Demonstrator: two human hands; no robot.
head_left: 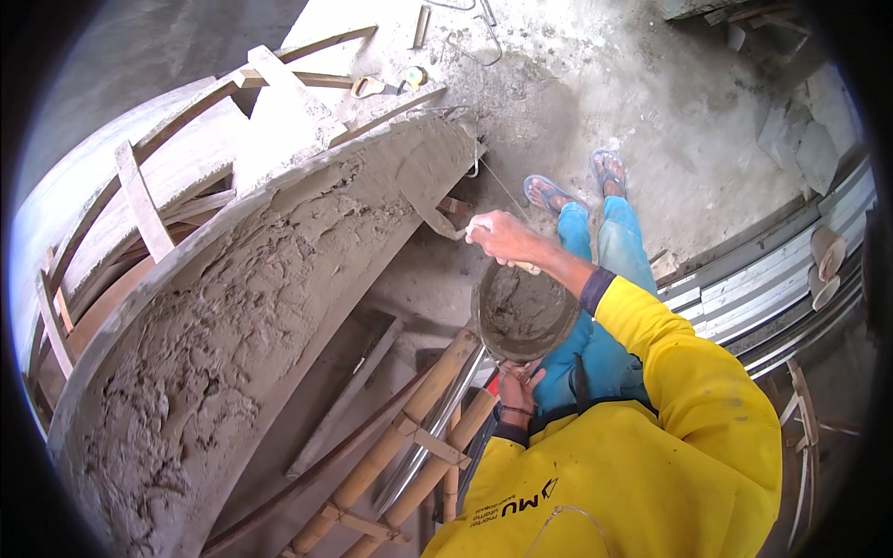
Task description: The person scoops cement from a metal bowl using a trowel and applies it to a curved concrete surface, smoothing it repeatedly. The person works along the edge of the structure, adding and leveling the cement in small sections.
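Note:
My right hand (pixel 505 236) is closed around the wooden handle of a trowel. Its mortar-coated blade (pixel 435 216) lies against the right edge of a long curved surface (pixel 298 232) covered in wet grey mortar. Toward the far end the mortar looks smooth; nearer to me it is rough and lumpy. Below my right hand, a round dark bucket (pixel 482 321) holds wet mortar (pixel 524 312). My left hand (pixel 519 388) grips the bucket from its near side, with some fingers hidden under it.
A bamboo ladder (pixel 423 400) leans below the curved surface. Curved wooden framing (pixel 149 139) stands at left. A tape measure (pixel 415 76) and a wooden-handled tool (pixel 366 86) lie at the far end. Stacked pale strips (pixel 763 288) and concrete pieces (pixel 814 153) are at right. My sandalled feet (pixel 551 193) rest on the concrete floor.

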